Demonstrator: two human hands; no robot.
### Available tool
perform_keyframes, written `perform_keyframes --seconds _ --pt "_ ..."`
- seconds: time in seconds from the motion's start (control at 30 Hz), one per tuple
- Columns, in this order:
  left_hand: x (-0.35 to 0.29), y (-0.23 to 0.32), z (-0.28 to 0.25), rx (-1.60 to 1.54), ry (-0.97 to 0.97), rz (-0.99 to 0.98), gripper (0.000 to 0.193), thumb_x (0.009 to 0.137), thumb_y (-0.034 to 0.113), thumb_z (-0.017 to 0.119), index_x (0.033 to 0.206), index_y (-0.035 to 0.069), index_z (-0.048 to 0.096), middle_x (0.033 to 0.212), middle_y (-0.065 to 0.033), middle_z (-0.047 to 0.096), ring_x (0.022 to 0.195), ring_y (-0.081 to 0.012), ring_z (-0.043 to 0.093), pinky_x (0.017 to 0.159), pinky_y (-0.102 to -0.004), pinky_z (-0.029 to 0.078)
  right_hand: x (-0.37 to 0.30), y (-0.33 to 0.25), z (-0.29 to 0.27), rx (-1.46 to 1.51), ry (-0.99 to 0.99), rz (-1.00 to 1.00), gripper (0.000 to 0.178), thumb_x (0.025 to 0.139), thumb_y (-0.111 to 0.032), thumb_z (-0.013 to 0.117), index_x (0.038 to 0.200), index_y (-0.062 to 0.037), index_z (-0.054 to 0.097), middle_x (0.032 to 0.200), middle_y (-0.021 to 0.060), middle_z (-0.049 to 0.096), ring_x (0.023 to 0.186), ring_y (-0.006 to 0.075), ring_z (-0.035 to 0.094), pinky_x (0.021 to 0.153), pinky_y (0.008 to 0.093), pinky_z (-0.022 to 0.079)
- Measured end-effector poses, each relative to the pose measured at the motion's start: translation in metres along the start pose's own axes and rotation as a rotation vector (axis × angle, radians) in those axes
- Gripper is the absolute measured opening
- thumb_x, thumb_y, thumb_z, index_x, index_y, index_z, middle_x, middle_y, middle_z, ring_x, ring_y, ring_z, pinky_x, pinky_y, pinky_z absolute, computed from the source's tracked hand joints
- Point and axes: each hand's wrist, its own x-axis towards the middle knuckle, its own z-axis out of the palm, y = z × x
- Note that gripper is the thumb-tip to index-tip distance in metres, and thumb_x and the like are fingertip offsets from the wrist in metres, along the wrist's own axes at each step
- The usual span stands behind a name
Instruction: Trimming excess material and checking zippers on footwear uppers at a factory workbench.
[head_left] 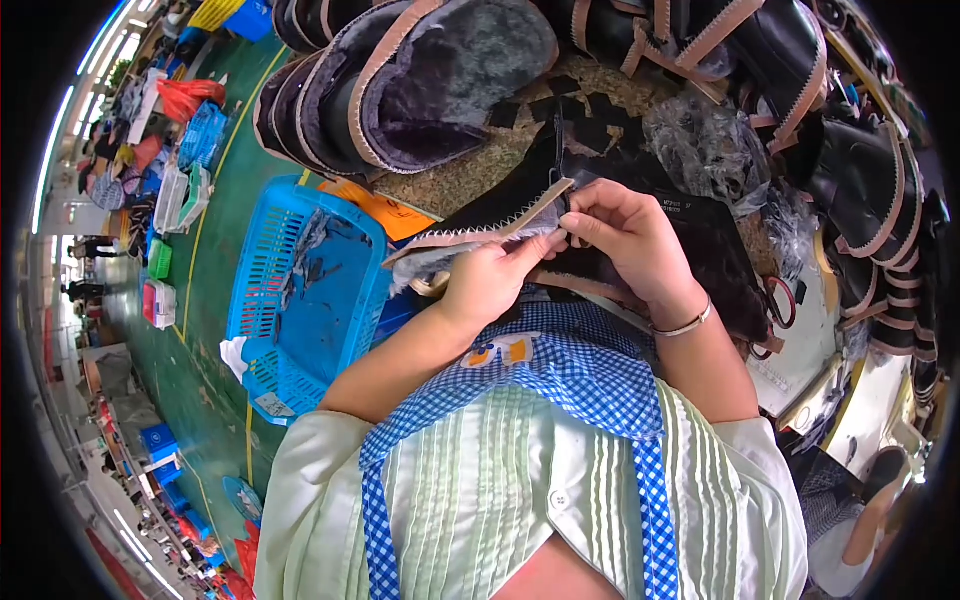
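A fur-lined boot upper with a tan, zigzag-stitched edge (465, 238) is held up in front of my apron. My left hand (488, 282) is closed on its lower edge, thumb and fingers pinching the grey fleece. At the same end, my right hand (632, 232) pinches the upper's corner between thumb and fingertips. The two sets of fingertips almost meet; whether a small tool or thread lies between them I cannot make out. Below and behind the hands spreads a black leather piece (690, 235). Red-handled scissors (782, 302) lie right of my right wrist.
At the left stands a blue plastic basket (258, 255) with dark scraps inside, next to an orange bag (375, 207). Stacked fur-lined uppers (475, 85) fill the far side. Crumpled see-through plastic (705, 140) and more black uppers (855, 185) are at right. A co-worker's arm (868, 525) shows lower right.
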Motion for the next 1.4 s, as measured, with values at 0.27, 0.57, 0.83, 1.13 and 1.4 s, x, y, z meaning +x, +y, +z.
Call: perform_keyframes --seconds 0.27,0.57,0.83,1.13,1.4 --pt "-0.004 0.009 0.011 -0.156 0.0 0.096 0.027 0.091 0.019 0.064 0.11 0.001 0.066 0.092 -0.0022 0.069 0.082 -0.005 0.058 0.073 -0.0214 0.046 -0.008 0.024 0.001 0.0 0.097 -0.03 0.009 0.087 0.001 0.063 0.096 0.0025 0.061 0.085 0.0008 0.062 0.073 0.007 0.06 0.066 0.0199 0.049" --pt "0.001 0.012 0.013 -0.364 0.151 -0.05 0.031 0.089 0.02 0.067 0.113 -0.001 0.065 0.105 -0.004 0.067 0.093 -0.0084 0.058 0.083 -0.0217 0.043 -0.018 0.02 0.001 0.163 0.152 0.001 0.014 0.084 0.006 0.065 0.098 0.0048 0.064 0.102 0.0063 0.066 0.083 0.0112 0.064 0.076 0.0227 0.052" --pt "0.004 0.007 0.014 -0.521 0.041 -0.092 0.034 0.092 0.021 0.064 0.12 0.002 0.062 0.112 -0.0055 0.065 0.102 -0.009 0.057 0.089 -0.0222 0.042 -0.019 0.027 0.009 0.28 0.155 -0.065 0.033 0.079 0.011 0.066 0.11 0.0026 0.059 0.09 0.0039 0.06 0.086 0.0124 0.062 0.084 0.0268 0.055" --pt "-0.01 -0.031 0.007 0.149 -0.162 0.114 0.04 0.102 0.016 0.039 0.141 0.006 0.041 0.138 -0.013 0.049 0.123 -0.0194 0.051 0.104 -0.028 0.037 -0.024 0.024 0.009 -0.101 0.249 -0.263 0.032 0.08 0.004 0.07 0.112 0.0015 0.063 0.084 -0.0018 0.057 0.078 0.005 0.055 0.071 0.0188 0.047" --pt "0.005 -0.001 0.016 -0.303 0.168 0.024 0.024 0.091 0.023 0.065 0.097 0.0 0.066 0.09 -0.0008 0.066 0.082 -0.0077 0.055 0.077 -0.0233 0.044 -0.028 0.013 0.009 0.076 0.219 -0.076 0.02 0.082 0.008 0.067 0.101 0.0024 0.062 0.089 0.0016 0.062 0.081 0.0066 0.059 0.077 0.0201 0.049"
